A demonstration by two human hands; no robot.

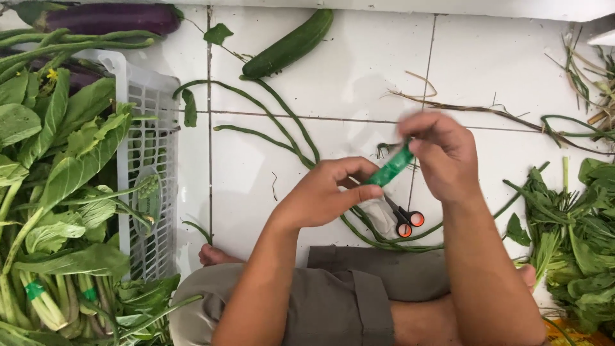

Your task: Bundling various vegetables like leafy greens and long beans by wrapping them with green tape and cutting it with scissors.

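Left hand (323,192): grip pinching the lower end of a green tape strip (391,168). Right hand (442,154): grip pinching the upper end, blurred. Strip held taut between both, above the white tiled floor (359,57). Scissors (403,221), orange-handled, just below at 6 o'clock, lying on long beans (282,122). Cucumber (291,43) at 11 o'clock. Eggplant (106,18) and white crate (150,147) of leafy greens (57,166) at 9 to 10 o'clock. Loose greens (576,243) at 4 o'clock.

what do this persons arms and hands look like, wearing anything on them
Both arms are bare along all that shows, with no sleeves in view. The left hand and right hand wear no gloves, and no rings, watch or bracelet show. The right hand is slightly blurred, so small details on it cannot be told.
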